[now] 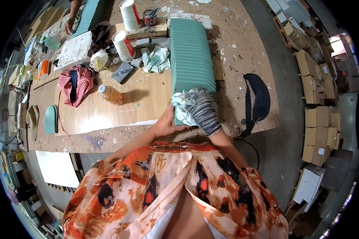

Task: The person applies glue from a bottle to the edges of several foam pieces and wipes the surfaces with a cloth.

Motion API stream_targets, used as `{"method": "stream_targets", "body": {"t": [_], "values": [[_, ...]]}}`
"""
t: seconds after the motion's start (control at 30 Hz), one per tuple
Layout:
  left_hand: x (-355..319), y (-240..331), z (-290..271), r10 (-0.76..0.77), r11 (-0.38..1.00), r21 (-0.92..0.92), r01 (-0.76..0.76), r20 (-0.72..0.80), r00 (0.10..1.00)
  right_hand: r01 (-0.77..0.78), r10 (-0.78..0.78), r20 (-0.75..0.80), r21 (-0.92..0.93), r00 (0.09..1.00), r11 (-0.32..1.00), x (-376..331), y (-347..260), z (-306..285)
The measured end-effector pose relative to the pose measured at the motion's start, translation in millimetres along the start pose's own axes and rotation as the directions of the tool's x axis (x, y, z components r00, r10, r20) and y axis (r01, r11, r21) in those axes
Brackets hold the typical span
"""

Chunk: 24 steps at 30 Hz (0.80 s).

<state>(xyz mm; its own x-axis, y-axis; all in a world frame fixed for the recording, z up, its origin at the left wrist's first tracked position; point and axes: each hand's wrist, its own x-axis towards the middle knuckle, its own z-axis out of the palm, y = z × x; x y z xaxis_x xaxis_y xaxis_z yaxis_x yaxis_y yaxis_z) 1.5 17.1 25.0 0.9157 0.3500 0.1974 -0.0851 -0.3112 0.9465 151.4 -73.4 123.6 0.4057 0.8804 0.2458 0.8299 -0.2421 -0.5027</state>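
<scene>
Left hand (166,121) braces green panel stack (191,55); gloved right hand (203,109) presses rag (183,105).

Beside our left grip (163,124) we are seeing a row of pale green panels (192,55). Our right grip (201,109) is wearing a grey-and-black striped glove and is pressing a pale green-white rag (182,107). Left of our grips a red-and-white checked cloth (76,84) is lying on the tan, paint-flecked tabletop (139,99); to their right, a black bag (257,99).

Two white cans (127,30) with red labels stand on the table's (147,99) far side.
</scene>
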Motion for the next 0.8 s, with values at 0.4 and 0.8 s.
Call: {"method": "stream_targets", "body": {"t": [0.4, 0.8], "values": [[1, 6, -4, -0.065, 0.988, 0.141, 0.062, 0.021, 0.998, -0.332, 0.383, 0.109, 0.742, 0.917, 0.583, -21, 54, -17], [7, 8, -11, -0.02, 0.955, 0.296, 0.033, -0.046, 0.999, 0.019, -0.015, -0.089, 0.044, 0.996, 0.999, -16, 18, 6]]}}
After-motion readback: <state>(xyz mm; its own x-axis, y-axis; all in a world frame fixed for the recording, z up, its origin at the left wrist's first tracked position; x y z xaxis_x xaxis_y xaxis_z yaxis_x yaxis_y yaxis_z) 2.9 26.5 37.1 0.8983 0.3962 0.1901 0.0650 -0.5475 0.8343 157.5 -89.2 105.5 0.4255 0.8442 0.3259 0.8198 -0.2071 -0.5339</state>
